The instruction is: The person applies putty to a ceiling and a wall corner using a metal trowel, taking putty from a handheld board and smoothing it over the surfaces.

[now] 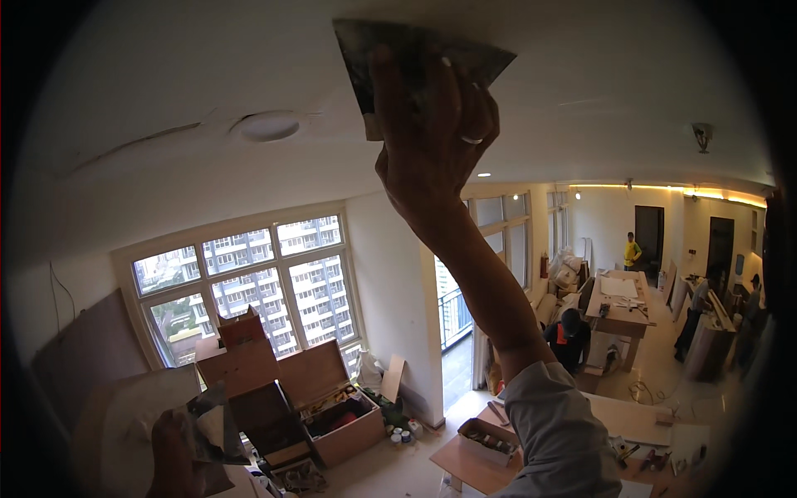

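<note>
My right hand [432,158] is raised overhead at the end of a grey-sleeved arm, a ring on one finger. It is closed around a wide, dark putty knife [359,62], its fingers spread across the blade. The blade lies at or very near the pale ceiling [581,50]; any gap cannot be made out. Low at the left, my left hand [170,452] grips a second metal putty knife [195,407] with a whitish patch on its blade. The left fingers are dim and partly hidden.
The ceiling has a round fitting [267,126], a long crack [141,145] and a sprinkler [702,137]. Below stand an open wooden toolbox [353,444], stacked boxes [249,365] and a small table [465,465]. A crouching person [569,336] and others work near a workbench [614,324].
</note>
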### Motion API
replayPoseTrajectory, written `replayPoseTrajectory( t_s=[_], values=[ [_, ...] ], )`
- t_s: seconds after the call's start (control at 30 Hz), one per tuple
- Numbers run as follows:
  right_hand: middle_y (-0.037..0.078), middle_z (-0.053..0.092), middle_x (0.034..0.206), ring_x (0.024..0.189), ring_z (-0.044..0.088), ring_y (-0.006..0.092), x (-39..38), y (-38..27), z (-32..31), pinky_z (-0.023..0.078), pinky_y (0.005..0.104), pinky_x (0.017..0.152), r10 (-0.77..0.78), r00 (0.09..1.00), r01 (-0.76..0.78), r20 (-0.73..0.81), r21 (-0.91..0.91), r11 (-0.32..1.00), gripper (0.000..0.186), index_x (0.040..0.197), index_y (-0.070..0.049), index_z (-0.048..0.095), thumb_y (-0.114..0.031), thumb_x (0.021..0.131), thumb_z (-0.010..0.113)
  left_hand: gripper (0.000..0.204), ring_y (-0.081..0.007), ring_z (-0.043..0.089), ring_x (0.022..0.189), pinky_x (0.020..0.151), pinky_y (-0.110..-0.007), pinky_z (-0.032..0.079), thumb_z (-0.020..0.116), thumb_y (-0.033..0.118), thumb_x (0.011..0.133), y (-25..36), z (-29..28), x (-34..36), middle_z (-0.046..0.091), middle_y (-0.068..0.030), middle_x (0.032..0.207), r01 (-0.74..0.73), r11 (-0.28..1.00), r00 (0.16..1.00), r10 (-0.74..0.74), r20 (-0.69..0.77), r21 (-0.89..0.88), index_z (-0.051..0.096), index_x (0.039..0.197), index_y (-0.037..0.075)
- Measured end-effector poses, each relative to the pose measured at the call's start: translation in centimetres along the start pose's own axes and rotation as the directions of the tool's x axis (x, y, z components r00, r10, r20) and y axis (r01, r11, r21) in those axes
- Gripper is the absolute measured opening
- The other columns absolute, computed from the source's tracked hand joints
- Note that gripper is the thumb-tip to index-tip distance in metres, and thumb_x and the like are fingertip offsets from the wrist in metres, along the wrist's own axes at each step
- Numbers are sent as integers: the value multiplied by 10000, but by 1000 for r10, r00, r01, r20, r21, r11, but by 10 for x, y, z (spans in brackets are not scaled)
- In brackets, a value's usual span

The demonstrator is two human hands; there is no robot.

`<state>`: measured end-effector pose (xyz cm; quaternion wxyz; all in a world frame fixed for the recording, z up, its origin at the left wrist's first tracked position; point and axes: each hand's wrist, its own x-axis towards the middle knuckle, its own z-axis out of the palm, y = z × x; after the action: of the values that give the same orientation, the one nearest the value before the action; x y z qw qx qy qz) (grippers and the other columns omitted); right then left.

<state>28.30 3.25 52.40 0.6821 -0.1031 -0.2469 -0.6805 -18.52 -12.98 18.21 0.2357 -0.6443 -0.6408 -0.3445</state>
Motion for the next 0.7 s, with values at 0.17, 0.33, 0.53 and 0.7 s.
replayPoseTrajectory(
  t_s=[0.17,0.33,0.53,0.7],
  values=[
    [83,481,1365,1175,406,284,-54,-8,34,402,485,1020,-73,996,76,57,-59,995,520,1344,-279,656,-112,852,690,661,-324,574,1160,998,-447,471,674,319,801,21,-6,5,556,-189,1268,237,919,972,-221,86,-316,486,1332,-26],
    [66,469,1370,1189,436,282,-118,-9,60,427,498,1012,-105,985,110,136,-34,993,512,1351,-279,645,-141,862,703,523,-286,602,1110,945,-425,506,605,320,868,52,-14,20,574,-144,1229,523,362,820,-461,339,-772,519,1284,14],
    [63,509,1368,1216,455,283,-164,-5,40,413,498,1027,-106,911,99,399,38,994,622,1406,-276,588,-136,816,726,401,-249,631,1061,892,-403,542,535,320,935,70,-18,40,593,-99,1190,521,-103,710,-499,497,-848,552,1235,55],
    [103,564,1370,1218,503,292,-103,26,-38,366,468,1042,-9,888,-45,459,106,993,622,1426,-201,583,-110,823,701,374,-267,631,1043,877,-424,542,565,296,933,0,23,31,595,-116,1175,442,312,874,-359,326,-841,557,1212,48]
  ],
)
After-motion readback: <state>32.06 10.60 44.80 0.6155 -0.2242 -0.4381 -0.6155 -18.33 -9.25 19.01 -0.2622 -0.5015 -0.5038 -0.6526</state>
